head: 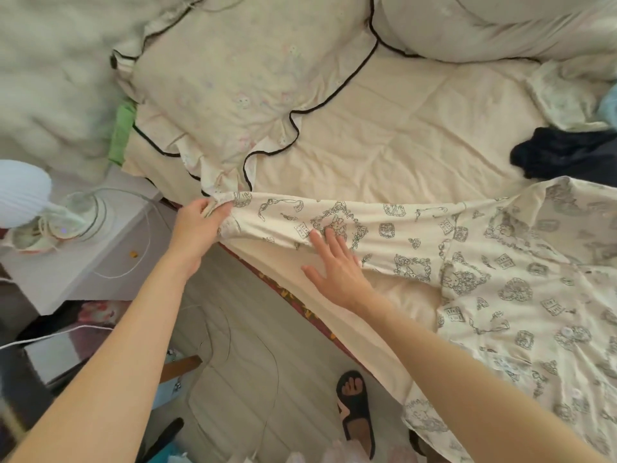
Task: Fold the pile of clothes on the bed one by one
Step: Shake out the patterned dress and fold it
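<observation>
**Sleeve of printed shirt stretched out along bed edge**

We see a cream printed shirt [521,295] spread on the bed [384,135], body at 3 to 4 o'clock, one long sleeve [334,218] pulled straight out toward 9 o'clock along the mattress edge. Left hand [197,228], near centre-left, pinches the cuff end: fingers and thumb curled round the bunched fabric, a closed grip on the sleeve. Right hand [334,265], just right of it at centre, lies flat, fingers straight and slightly spread, fingertips touching the sleeve's lower edge, palm over the bedsheet; grip fully open, holding nothing.

At 12 o'clock sits a cream pillow [233,81] with dark piping; a second pillow [494,25] is at 1 o'clock. At 3 o'clock, just above the shirt, lies a dark garment [564,155], with a pale patterned cloth [564,95] and a bit of light blue fabric beyond it at the right edge.

At 9 o'clock, beside the bed, a white nightstand [110,259] carries a white lamp [23,192] and a white cable [133,262]. At 6 o'clock, on the floor [247,379], a foot in a black sandal [355,409]. We cannot tell what the blurred items along the bottom edge are.
</observation>
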